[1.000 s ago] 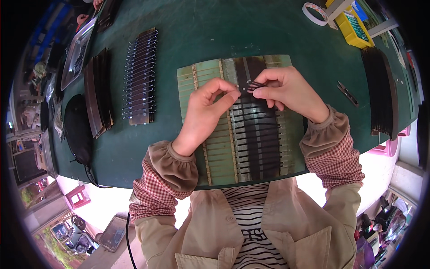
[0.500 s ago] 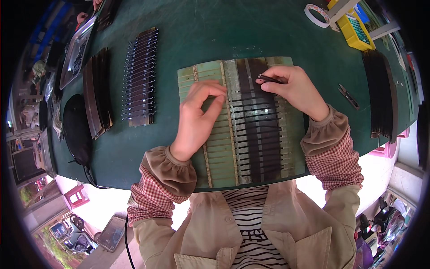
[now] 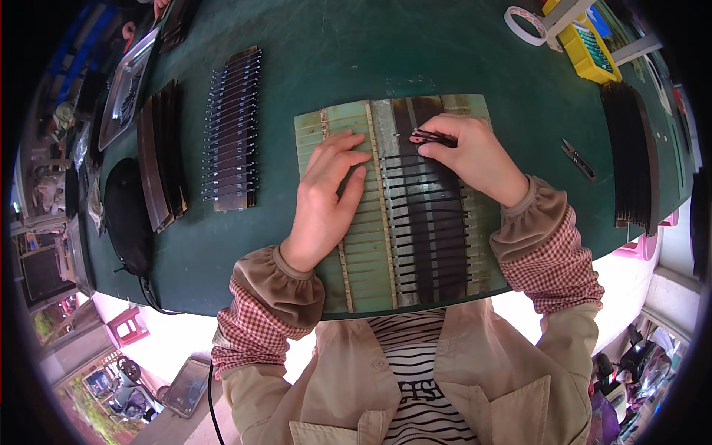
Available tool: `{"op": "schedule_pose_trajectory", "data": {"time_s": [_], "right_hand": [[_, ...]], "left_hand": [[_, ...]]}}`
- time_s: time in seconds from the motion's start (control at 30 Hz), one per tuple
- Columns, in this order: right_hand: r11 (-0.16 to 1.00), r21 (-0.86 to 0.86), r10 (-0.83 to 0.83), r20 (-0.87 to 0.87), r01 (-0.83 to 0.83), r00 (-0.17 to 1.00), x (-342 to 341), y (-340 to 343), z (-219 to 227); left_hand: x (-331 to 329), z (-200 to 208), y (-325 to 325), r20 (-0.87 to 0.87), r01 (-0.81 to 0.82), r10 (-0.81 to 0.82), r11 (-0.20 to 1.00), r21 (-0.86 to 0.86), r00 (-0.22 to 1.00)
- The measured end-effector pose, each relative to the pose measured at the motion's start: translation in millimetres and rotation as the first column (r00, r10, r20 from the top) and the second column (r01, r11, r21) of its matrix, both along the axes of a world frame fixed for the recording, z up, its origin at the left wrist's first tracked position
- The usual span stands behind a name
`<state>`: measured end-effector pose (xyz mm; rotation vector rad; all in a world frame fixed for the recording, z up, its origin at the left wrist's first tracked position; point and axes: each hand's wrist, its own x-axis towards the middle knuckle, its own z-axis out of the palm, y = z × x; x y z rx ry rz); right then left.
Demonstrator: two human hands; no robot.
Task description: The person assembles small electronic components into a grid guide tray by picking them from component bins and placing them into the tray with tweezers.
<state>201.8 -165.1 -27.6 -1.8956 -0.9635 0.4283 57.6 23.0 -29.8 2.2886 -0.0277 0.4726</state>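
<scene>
In front of me lies a pale green slotted board (image 3: 363,274) with ridged strips running down it. Dark brown tape strips (image 3: 426,267) run along its right half, and thin black rods (image 3: 406,231) lie across them in a row of slots. My right hand (image 3: 467,148) pinches a small bundle of thin black rods (image 3: 436,138) over the upper part of the tape; their right ends are hidden by the hand. My left hand (image 3: 326,196) rests on the board's left half, fingers stretched and apart, holding nothing.
Left of the board lies a finished-looking strip of rods (image 3: 233,133), then a stack of brown strips (image 3: 163,156) and a black pouch (image 3: 124,215). Small snips (image 3: 577,159), a dark bundle (image 3: 629,156), a tape roll (image 3: 525,26) and a yellow bin (image 3: 587,53) lie right.
My right hand has moved a little left and down with the rods, whose tips now fan out. My left hand's fingers have uncurled and spread on the board.
</scene>
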Motion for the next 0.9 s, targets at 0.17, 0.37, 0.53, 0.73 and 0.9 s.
{"op": "schedule_pose_trajectory", "data": {"time_s": [0.17,0.37,0.53,0.73,0.9], "right_hand": [[0.999,-0.034,-0.026,0.240,0.035,0.970,-11.9,1.9,1.4],[0.991,-0.051,-0.104,0.244,0.120,0.964,3.1,-12.2,3.9],[0.996,0.004,-0.081,-0.446,0.092,0.891,18.4,-27.9,31.2],[0.991,-0.075,0.048,-0.589,-0.114,0.806,-0.9,-5.2,50.1],[0.990,-0.109,0.012,-0.548,-0.086,0.836,5.3,-7.0,42.3]], "left_hand": [[1.1,3.9,-12.8,0.023,0.063,-0.074,0.950,0.304,0.997],[-3.7,0.7,-10.4,-0.036,0.100,-0.094,0.918,0.383,0.995],[2.5,11.4,-6.2,-0.015,0.073,-0.073,0.997,-0.006,0.997],[22.9,16.6,-22.1,-0.236,0.023,-0.196,0.813,-0.582,0.952],[22.9,11.0,-18.2,-0.234,-0.009,-0.233,0.691,-0.722,0.944]]}}
